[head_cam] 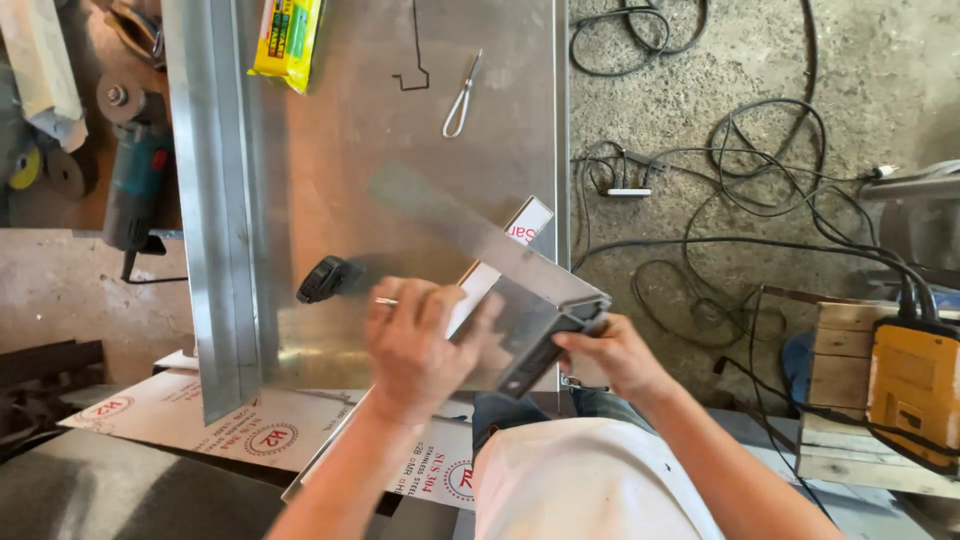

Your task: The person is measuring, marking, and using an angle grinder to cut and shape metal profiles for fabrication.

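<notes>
My left hand (415,340), with a ring on one finger, presses flat on a grey metal square ruler (470,230) and a small steel piece (520,315) lying on the big stainless sheet (400,150). At the ruler's near corner, by the sheet's right edge, my right hand (610,355) grips the dark stock of the square (540,360). The ruler's blade runs diagonally up to the left. A white protective strip (510,240) lies under it.
A long folded metal profile (215,200) lies along the sheet's left side. A small black object (322,278), a wire clip (462,95) and a yellow packet (285,40) rest on the sheet. An angle grinder (135,180) sits left; cables (720,200) and a yellow machine (915,390) right.
</notes>
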